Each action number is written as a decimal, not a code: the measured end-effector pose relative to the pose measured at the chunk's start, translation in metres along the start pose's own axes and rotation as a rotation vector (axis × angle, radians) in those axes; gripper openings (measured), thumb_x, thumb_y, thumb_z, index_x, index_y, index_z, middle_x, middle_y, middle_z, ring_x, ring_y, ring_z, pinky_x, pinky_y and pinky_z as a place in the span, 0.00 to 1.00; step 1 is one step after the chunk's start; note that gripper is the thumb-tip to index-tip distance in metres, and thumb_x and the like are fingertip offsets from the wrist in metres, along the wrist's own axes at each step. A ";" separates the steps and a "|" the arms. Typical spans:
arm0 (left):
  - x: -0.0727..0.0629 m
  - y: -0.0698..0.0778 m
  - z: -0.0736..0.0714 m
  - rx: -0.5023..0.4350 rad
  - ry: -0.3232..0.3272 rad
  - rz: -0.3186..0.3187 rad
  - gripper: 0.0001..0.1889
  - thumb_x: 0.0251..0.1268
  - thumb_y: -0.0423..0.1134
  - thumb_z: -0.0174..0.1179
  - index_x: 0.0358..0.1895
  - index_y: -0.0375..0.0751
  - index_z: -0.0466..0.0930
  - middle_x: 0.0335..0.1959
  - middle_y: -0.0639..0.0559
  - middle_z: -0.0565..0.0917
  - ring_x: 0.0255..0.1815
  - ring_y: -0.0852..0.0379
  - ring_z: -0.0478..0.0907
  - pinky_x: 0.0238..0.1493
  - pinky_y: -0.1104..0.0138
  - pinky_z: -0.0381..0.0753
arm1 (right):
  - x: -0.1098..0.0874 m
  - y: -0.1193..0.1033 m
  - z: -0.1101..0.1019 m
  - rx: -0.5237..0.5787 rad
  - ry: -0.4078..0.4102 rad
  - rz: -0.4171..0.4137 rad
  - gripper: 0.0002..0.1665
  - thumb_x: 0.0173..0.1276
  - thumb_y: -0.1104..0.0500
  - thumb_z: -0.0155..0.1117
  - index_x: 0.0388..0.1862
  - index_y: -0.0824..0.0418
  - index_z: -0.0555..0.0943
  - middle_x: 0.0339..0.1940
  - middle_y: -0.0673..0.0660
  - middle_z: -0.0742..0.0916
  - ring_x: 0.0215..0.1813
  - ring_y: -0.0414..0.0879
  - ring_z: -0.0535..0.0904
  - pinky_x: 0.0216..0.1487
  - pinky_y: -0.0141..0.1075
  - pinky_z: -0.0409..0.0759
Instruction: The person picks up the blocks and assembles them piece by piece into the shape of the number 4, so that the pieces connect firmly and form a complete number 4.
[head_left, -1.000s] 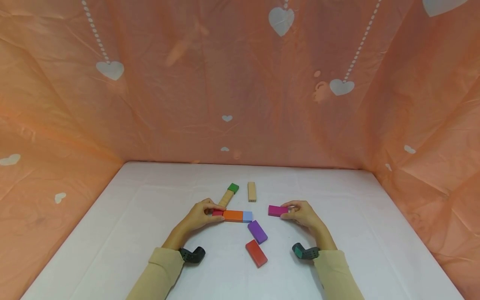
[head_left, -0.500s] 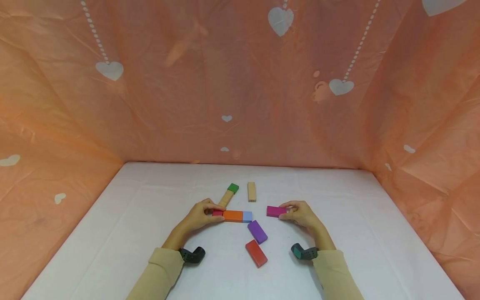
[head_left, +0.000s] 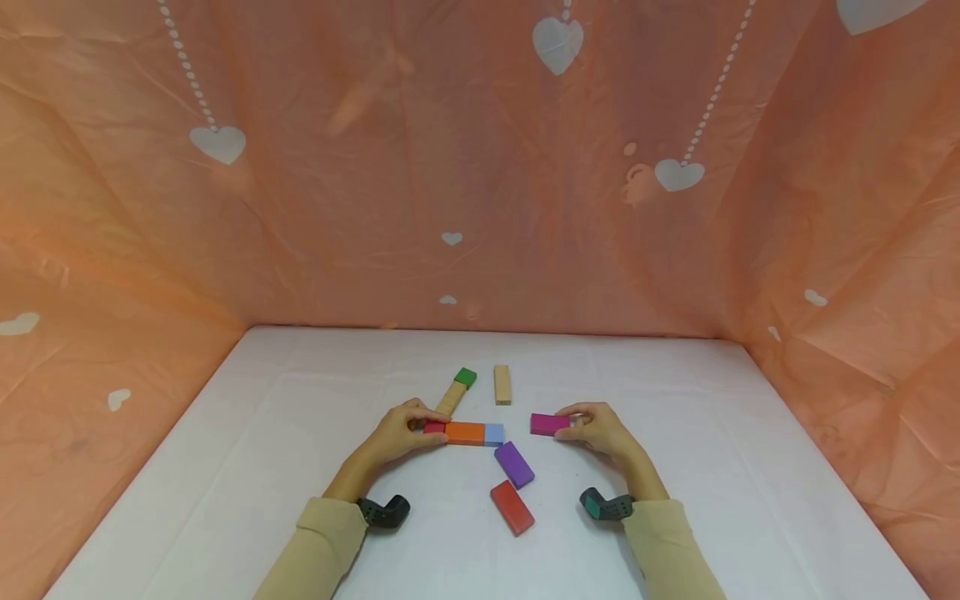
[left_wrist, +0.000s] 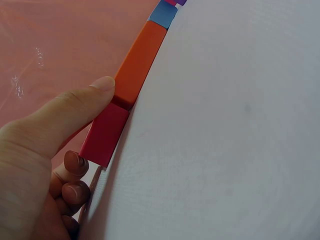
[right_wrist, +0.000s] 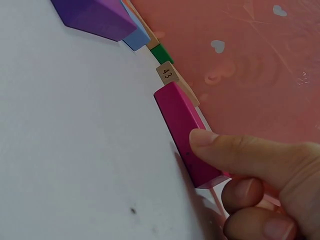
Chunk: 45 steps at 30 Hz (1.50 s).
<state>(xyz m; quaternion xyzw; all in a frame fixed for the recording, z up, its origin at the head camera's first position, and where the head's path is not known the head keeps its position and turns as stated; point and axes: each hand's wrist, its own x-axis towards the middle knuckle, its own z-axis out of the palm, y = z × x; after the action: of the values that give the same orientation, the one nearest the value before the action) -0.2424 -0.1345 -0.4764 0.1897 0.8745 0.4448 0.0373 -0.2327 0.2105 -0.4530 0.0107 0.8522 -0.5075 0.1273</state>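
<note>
My left hand (head_left: 400, 430) pinches a crimson wooden block (left_wrist: 106, 134) at the left end of a row. The thumb lies at the joint with an orange block (head_left: 465, 433), and a light blue block (head_left: 493, 434) continues the row. My right hand (head_left: 598, 429) grips a magenta block (head_left: 549, 424) between thumb and fingers, to the right of the row and apart from it. Below the blue end a purple block (head_left: 514, 465) lies slanted, with a red block (head_left: 512, 507) just below it, slanted likewise.
A natural wood block (head_left: 452, 399) runs up at a slant behind the row, with a green block (head_left: 466, 377) at its tip. Another natural wood block (head_left: 502, 385), marked 43, lies at the back. An orange curtain (head_left: 480, 208) walls the white table (head_left: 262, 433).
My right hand has shifted slightly to the left with the magenta block. The left hand and the other blocks stay where they were.
</note>
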 end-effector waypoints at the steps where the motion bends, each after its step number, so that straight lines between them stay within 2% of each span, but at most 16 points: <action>1: 0.000 0.000 0.000 -0.001 0.001 0.002 0.15 0.53 0.42 0.71 0.45 0.43 0.87 0.30 0.49 0.75 0.33 0.61 0.64 0.34 0.74 0.62 | 0.000 0.000 0.000 -0.002 0.002 -0.001 0.23 0.56 0.63 0.72 0.52 0.67 0.82 0.13 0.46 0.70 0.21 0.38 0.62 0.24 0.28 0.63; 11: -0.001 -0.001 0.000 -0.011 0.010 0.022 0.15 0.53 0.41 0.71 0.45 0.43 0.88 0.30 0.48 0.74 0.32 0.62 0.63 0.33 0.74 0.61 | 0.000 -0.002 0.002 -0.002 -0.012 -0.047 0.23 0.55 0.64 0.73 0.51 0.69 0.81 0.13 0.45 0.70 0.20 0.37 0.62 0.23 0.27 0.63; 20: 0.000 -0.001 0.000 -0.015 0.009 0.022 0.15 0.53 0.41 0.71 0.44 0.43 0.88 0.30 0.48 0.75 0.32 0.62 0.63 0.33 0.74 0.62 | -0.001 -0.003 0.005 -0.007 -0.024 -0.057 0.24 0.55 0.63 0.73 0.51 0.69 0.81 0.13 0.45 0.69 0.21 0.37 0.62 0.24 0.28 0.63; 30: 0.000 0.001 0.000 -0.011 0.007 0.020 0.15 0.53 0.41 0.71 0.45 0.43 0.88 0.30 0.49 0.74 0.32 0.62 0.63 0.33 0.74 0.61 | 0.000 -0.004 0.006 -0.004 -0.028 -0.033 0.23 0.55 0.63 0.73 0.51 0.68 0.82 0.12 0.45 0.69 0.20 0.37 0.62 0.24 0.28 0.62; 45: -0.001 0.001 -0.001 -0.014 0.003 0.026 0.15 0.53 0.41 0.71 0.45 0.42 0.87 0.30 0.49 0.74 0.32 0.62 0.63 0.32 0.74 0.61 | 0.001 -0.002 0.009 0.000 -0.045 -0.070 0.23 0.55 0.65 0.72 0.50 0.70 0.81 0.12 0.44 0.68 0.20 0.36 0.61 0.23 0.27 0.61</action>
<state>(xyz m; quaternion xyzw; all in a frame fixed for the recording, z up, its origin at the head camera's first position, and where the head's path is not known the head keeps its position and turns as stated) -0.2411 -0.1353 -0.4750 0.2002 0.8689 0.4516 0.0316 -0.2323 0.2013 -0.4554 -0.0305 0.8488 -0.5119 0.1284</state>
